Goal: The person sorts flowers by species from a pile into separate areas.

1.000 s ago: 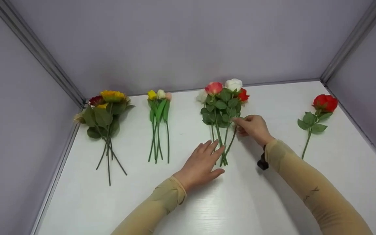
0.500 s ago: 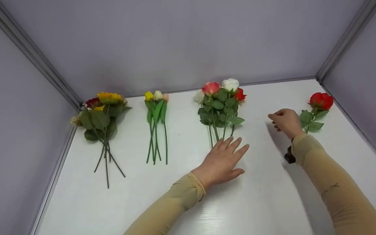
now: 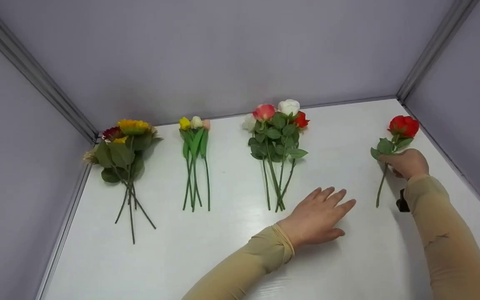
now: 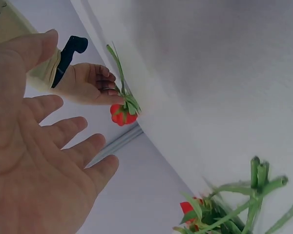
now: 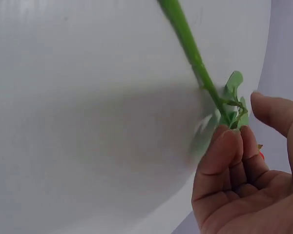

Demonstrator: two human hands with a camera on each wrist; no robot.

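right hand is pinching red rose at its stem | left hand is lying released, flat on surface near rose bunch

Looks like a staged recording booth, not a home or shop: plain grey wall panels joined by metal corner strips, bare white tabletop, artificial flowers laid out in separate sorted bunches.

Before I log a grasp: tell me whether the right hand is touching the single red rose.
Touching. In the right wrist view the right hand's fingertips meet the single red rose stem at its leaves.
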